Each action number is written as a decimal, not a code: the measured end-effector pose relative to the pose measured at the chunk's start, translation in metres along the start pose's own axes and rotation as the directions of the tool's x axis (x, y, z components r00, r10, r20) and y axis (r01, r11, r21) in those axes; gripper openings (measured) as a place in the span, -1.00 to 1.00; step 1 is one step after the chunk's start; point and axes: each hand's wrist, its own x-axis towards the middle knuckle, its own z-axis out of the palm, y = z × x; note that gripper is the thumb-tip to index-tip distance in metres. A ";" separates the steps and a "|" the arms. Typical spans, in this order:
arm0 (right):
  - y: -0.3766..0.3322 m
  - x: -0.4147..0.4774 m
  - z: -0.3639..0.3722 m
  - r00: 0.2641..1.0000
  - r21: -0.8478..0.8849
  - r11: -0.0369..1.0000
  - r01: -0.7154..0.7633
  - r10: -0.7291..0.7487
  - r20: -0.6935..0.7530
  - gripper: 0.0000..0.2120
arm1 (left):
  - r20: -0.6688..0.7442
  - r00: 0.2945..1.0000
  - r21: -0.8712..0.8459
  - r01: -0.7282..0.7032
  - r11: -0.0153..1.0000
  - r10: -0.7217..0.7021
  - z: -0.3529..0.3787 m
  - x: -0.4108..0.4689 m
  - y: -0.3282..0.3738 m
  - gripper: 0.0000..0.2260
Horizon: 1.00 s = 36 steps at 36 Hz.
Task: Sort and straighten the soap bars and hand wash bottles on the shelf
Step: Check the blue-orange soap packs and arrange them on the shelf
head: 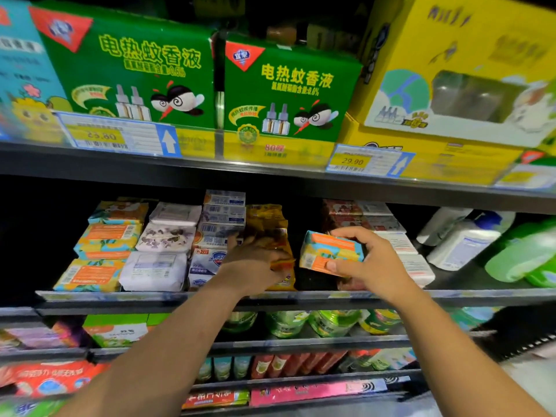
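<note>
The right hand (370,261) pinches a rectangular soap bar in a matte teal, orange and yellow paper wrapper (329,253), with the thumb on its near face and the fingers curled over its top edge. The bar is tilted, just above the front of the grey metal middle shelf (150,296), in the gap between the golden packets and the red-and-white boxes. The left hand (255,261) reaches in beside it, fingers curled round a glossy, crinkled golden-orange plastic packet (282,240) at the front of a column of like packets.

On the left of that shelf lie three flat stacks: soft-cornered bars in the same teal-and-orange wrapper (106,242), pillowy white and lilac paper-wrapped bars (164,245), and sharp-edged white-and-blue cardboard soap boxes (221,219) touching the golden column. Right of the held bar, red-and-white soap boxes (382,224) are piled unevenly. Further right, smooth white plastic bottles (460,245) lie tipped on their sides, next to rounded pale green plastic bottles (523,257).

On the shelf above stand glossy green cardboard boxes (135,73) and a large yellow cardboard box with a clear window (466,55)
</note>
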 end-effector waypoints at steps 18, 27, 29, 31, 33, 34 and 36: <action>-0.010 -0.091 0.064 0.923 0.679 0.680 -0.274 0.384 -0.012 -0.67 | -0.478 0.801 -0.295 -0.533 0.793 0.360 0.012 -0.099 0.023 -0.51; -0.024 -0.098 0.083 0.918 0.698 0.599 -0.392 0.307 0.252 -0.63 | -0.432 0.900 -0.598 -0.335 0.728 0.059 0.004 -0.125 0.012 -0.57; -0.023 -0.097 0.086 0.912 0.701 0.583 -0.410 0.241 0.333 -0.46 | -0.358 0.929 -0.763 -0.235 0.602 -0.091 0.002 -0.133 0.014 -0.59; -0.023 -0.097 0.090 0.898 0.617 0.668 -0.417 0.197 0.394 -0.45 | -0.248 0.943 -0.928 -0.166 0.333 -0.223 0.000 -0.137 0.020 -0.61; -0.026 -0.097 0.095 0.904 0.497 0.780 -0.381 0.200 0.379 -0.63 | -0.187 0.926 -0.978 -0.145 0.148 -0.329 -0.003 -0.139 0.027 -0.67; -0.029 -0.097 0.098 0.915 0.469 0.807 -0.359 0.205 0.347 -0.69 | -0.173 0.912 -0.984 -0.146 0.101 -0.371 -0.005 -0.139 0.030 -0.69; -0.032 -0.096 0.103 0.937 0.493 0.806 -0.328 0.210 0.281 -0.71 | -0.165 0.898 -0.986 -0.146 0.079 -0.408 -0.004 -0.141 0.033 -0.70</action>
